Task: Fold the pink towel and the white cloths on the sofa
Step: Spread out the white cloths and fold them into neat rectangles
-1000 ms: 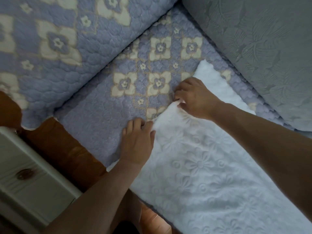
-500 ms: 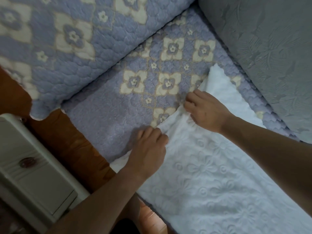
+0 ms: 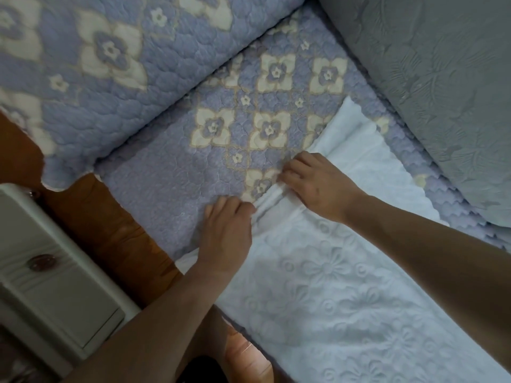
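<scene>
Lilac quilted sofa cover [image 3: 171,189] lies under a white cloth [image 3: 345,286]. Left hand [image 3: 226,233] and right hand [image 3: 318,186] both curl their fingers on its bunched edge, pinching the gathered fabric between them

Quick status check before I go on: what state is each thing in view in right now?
white cloth: spread on the sofa seat, its far edge gathered into pleats between the hands
left hand: gripping the bunched edge
right hand: gripping the same edge
drawer: closed
grey cushion: lying at the sofa's right end, beside the cloth
</scene>
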The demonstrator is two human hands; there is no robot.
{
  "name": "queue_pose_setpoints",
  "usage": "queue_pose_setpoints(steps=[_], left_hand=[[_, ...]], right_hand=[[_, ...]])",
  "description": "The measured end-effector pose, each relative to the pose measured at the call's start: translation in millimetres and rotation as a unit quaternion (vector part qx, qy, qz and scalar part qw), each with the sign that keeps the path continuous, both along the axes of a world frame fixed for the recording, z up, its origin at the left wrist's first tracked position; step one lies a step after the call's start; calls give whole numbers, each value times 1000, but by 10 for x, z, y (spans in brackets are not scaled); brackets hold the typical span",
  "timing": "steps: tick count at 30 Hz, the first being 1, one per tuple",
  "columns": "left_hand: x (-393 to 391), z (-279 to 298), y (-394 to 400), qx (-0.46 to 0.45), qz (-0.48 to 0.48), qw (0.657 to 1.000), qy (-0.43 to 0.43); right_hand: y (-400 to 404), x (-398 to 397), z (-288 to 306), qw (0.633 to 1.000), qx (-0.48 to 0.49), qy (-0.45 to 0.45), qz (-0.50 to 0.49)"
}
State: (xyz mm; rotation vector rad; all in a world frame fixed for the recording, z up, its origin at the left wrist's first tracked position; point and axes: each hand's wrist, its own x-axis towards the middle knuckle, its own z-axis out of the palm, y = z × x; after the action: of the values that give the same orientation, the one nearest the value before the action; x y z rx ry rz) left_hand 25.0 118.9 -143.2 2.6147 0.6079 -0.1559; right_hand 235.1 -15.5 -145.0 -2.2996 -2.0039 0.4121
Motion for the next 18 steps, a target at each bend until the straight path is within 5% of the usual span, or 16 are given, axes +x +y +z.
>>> queue_pose_setpoints(steps=[5, 8, 18], left_hand=[[-71, 85, -168, 6, -70, 998, -10], [-145, 39, -232, -31, -61, 997, 28], [-319, 94, -181, 42, -51, 982, 178]], right_hand=[[-132, -38, 71, 999, 33, -34, 17], [-210, -57, 14, 999, -18, -21, 24], [-85, -16, -5, 982, -173, -8, -69]])
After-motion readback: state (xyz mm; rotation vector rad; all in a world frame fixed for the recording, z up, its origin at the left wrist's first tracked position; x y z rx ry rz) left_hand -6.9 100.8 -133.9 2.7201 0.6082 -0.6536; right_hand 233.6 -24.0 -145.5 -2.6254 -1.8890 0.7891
